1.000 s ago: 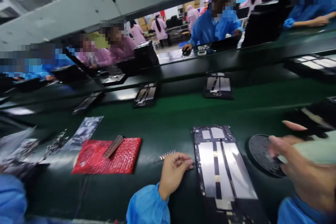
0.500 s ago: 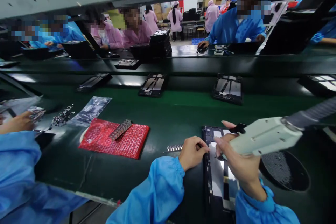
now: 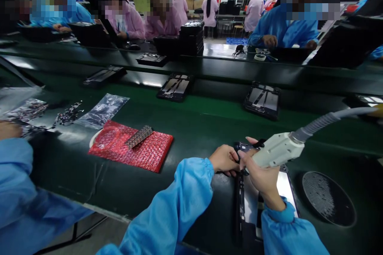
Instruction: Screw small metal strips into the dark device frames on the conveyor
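Fingers of the right hand (image 3: 263, 175) are wrapped around a pale electric screwdriver (image 3: 277, 150), its grey hose (image 3: 323, 121) arching off to the right; the tool's tip is hidden between the two hands. Left hand (image 3: 224, 159) sits just beside it, fingers curled in and pinched at the top left corner of a dark tablet frame (image 3: 251, 203), though whether they grip anything small I cannot tell. That frame lies flat on the green bench (image 3: 194, 127) directly before the person, its near end running under the right sleeve. A round black mat (image 3: 328, 198) lies on the bench to the frame's right, well apart from the hands. To the left rests a red bubble-wrap pouch (image 3: 131, 150) with a strip of small parts (image 3: 138, 136) lying tilted on top, and beyond it a clear plastic bag (image 3: 103, 110). Further frames (image 3: 262, 100) sit along the belt behind. A co-worker's blue sleeve (image 3: 18, 191) fills the lower left corner
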A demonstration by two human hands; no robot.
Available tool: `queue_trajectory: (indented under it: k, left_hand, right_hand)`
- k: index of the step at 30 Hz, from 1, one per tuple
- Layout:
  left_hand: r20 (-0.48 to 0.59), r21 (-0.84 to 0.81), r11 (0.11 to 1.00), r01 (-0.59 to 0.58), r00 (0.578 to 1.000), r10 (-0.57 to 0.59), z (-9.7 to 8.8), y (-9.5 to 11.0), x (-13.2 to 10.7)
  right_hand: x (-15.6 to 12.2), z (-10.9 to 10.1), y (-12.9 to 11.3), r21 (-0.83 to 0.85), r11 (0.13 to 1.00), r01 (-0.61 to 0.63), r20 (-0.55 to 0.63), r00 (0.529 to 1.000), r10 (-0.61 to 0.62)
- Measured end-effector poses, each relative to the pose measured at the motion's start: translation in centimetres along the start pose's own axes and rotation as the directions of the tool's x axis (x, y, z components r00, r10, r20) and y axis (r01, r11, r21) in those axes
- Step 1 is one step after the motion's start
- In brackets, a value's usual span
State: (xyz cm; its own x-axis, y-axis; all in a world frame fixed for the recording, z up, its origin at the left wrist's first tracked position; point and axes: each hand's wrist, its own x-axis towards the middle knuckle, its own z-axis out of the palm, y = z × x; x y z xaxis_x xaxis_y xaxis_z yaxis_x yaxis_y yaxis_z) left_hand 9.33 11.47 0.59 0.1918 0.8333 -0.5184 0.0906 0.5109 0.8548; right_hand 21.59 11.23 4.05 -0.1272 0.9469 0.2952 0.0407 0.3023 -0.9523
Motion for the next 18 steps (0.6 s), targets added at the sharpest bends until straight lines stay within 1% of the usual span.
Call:
queue_trajectory:
  k: [5,9,12,14,16,17,18]
  left_hand:
    - [-0.006,-0.011,1.0,-0.006,1.0,0.006,0.1,-0.1,0.0]
    - [-0.026,-0.012,1.0,-0.021,0.999,0.02,-0.1,-0.4,0.1]
    - [0.01,0.003,0.998,-0.065,0.998,0.065,-0.3,-0.9,0.4]
    - [0.025,0.02,0.995,-0.093,0.995,0.092,-0.4,-1.0,0.8]
    - [0.003,0.039,0.994,-0.099,0.995,0.099,-0.1,-1.0,1.0]
    - [-0.017,0.048,0.994,-0.097,0.995,0.098,0.0,-1.1,0.8]
    - [-0.043,0.061,0.993,-0.098,0.994,0.1,0.2,-1.2,0.4]
  right_hand:
    - [-0.1,0.0,0.1,-0.067,0.997,0.047,0.008,0.999,-0.047]
    - [-0.5,-0.1,0.3,-0.115,0.993,0.038,0.021,0.999,-0.036]
    - [-0.7,-0.2,0.6,-0.146,0.988,0.055,0.023,0.998,-0.052]
    - [-0.7,0.0,0.9,-0.16,0.984,0.081,0.079,0.994,-0.069]
    - [-0.6,0.1,1.0,-0.149,0.986,0.077,0.111,0.992,-0.061]
    - [-0.7,0.0,1.0,-0.132,0.989,0.062,0.105,0.993,-0.048]
    - [-0.7,-0.2,0.9,-0.113,0.993,0.044,0.073,0.997,-0.036]
